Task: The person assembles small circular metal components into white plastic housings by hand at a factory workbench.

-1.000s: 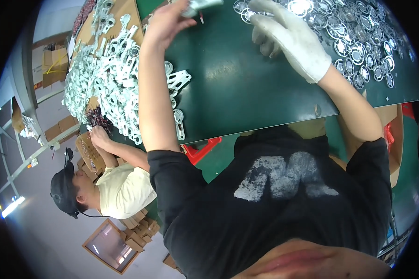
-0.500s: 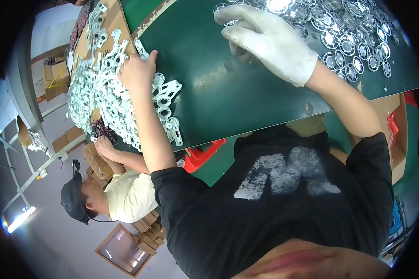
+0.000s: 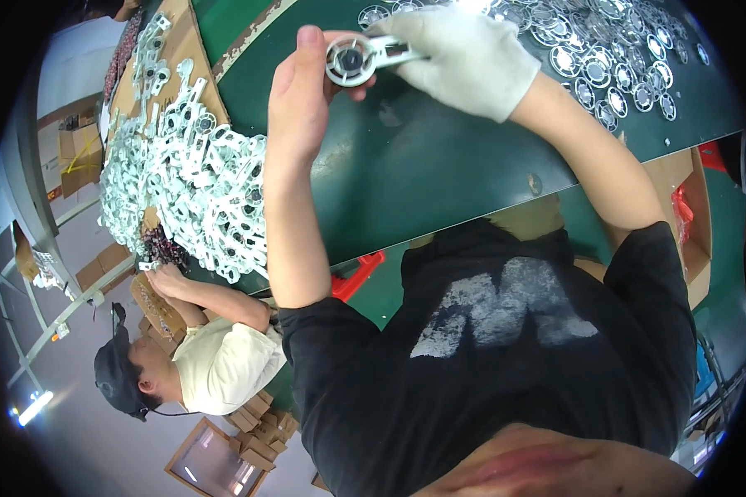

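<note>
Above the green table (image 3: 389,182), my left hand (image 3: 297,112) is closed on a pale plastic part with a spoked ring and a short arm (image 3: 371,56). The ring has a dark centre and lies against my left fingers, thumb pointing up. My right hand (image 3: 468,62), in a white glove, is closed on the arm end of the same part, partly hiding it. Left of my left forearm lies a heap of similar pale plastic parts (image 3: 211,178). Beyond my right hand, round shiny silver spoked discs (image 3: 597,70) are spread in a pile.
Cardboard (image 3: 203,50) lies under part of the pale heap. Beside that heap, a co-worker in a dark cap (image 3: 120,364) reaches toward small dark red pieces (image 3: 164,247). A red object (image 3: 358,277) is below the table's near edge, and a cardboard box (image 3: 696,224) stands at right.
My left hand has come right from the pale heap and now holds one of the pale parts. My gloved right hand has moved left and closed on its arm end.
</note>
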Demonstrator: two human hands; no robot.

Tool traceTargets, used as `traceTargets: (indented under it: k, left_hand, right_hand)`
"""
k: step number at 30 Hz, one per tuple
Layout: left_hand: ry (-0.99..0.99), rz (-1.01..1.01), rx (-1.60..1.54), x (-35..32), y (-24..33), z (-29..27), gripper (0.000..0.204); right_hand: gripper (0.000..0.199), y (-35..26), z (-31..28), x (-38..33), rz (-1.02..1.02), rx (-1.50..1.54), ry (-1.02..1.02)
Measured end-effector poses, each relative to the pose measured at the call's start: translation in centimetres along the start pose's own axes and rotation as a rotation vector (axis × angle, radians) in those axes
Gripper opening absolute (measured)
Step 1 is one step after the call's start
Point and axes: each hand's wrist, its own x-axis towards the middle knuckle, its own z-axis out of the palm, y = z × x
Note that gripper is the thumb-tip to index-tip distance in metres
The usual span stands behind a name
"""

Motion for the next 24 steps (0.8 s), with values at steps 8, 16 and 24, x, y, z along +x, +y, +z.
traceTargets:
  k: [8,16,24]
  left_hand:
    - [0.300,0.456,1.089,2.1,-6.6,3.2,0.034]
    - [0.282,0.559,1.040,1.8,-8.3,2.9,0.024]
    - [0.192,0.418,0.873,1.0,-7.5,2.7,0.030]
  right_hand:
    - [0.023,3.2,0.7,1.1,0.167,0.224,0.309]
    - [0.027,2.9,0.5,1.3,0.204,0.095,0.177]
    - [0.029,0.3,-1.4,1.8,0.381,0.087,0.047]
